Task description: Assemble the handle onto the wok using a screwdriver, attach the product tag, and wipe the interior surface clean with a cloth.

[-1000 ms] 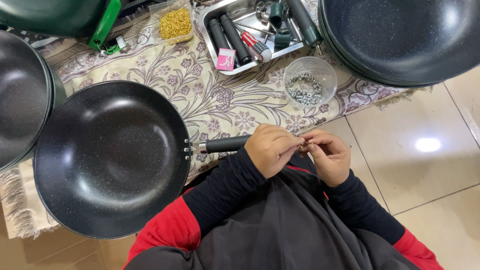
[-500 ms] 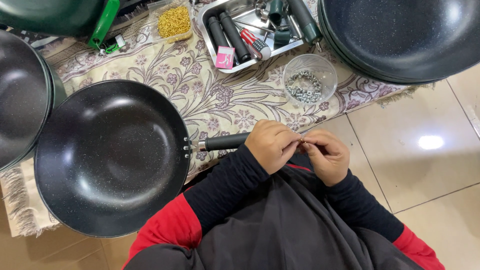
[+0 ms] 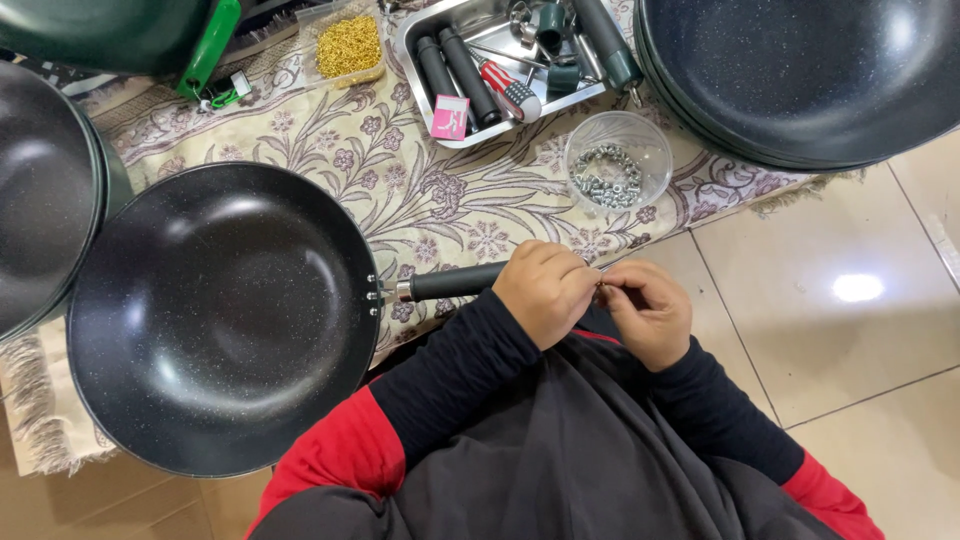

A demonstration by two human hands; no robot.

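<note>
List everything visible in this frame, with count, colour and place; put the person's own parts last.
frying pan: one, black, on the cloth, centre left
pan handle: one, black, runs into the left hand
stacked pans: black, left edge; count unclear
large pans: black, stacked top right; count unclear
patterned cloth: one, beige floral, under the pans
metal tray: one, silver, top centre, holds dark handles and tools
clear bowl: one, holds small silver fasteners
container of yellow bits: one, top centre left
tiled floor: beige, right
left hand: gripping the handle end
right hand: fingertips meeting the left hand
</note>
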